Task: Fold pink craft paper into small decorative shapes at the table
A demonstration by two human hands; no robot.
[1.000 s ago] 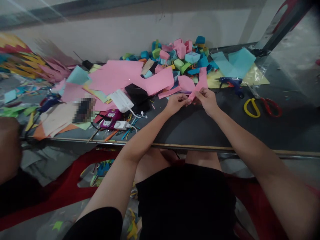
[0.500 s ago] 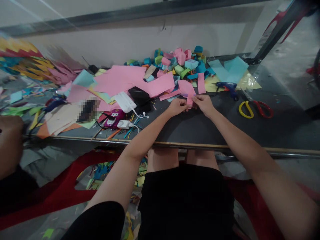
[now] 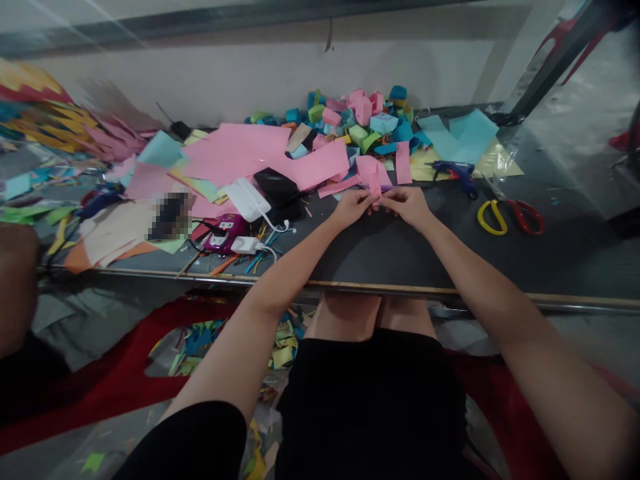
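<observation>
Between my two hands is a narrow pink paper strip (image 3: pixel 375 185), standing up from the fingertips. My left hand (image 3: pixel 351 207) pinches its lower end from the left. From the right, my right hand (image 3: pixel 407 203) closes thumb and fingers on the same end, close to the left fingertips. The exact fold is too small to make out. Just behind the strip lies a larger pink paper piece (image 3: pixel 364 164), and another short pink strip (image 3: pixel 403 163) rests to its right.
Scissors (image 3: pixel 510 212) with yellow and red handles and a blue glue gun (image 3: pixel 457 170) lie to the right. Small folded paper pieces (image 3: pixel 360 113) are heaped at the back. Pink sheets (image 3: pixel 240 153), a white charger (image 3: pixel 247 199) and a purple power strip (image 3: pixel 227 233) are left, near another person's arm (image 3: pixel 17 287).
My hands have drawn closer together at the strip, with the right fingers moving down to its lower end. The strip now stands more upright. The view has shifted slightly.
</observation>
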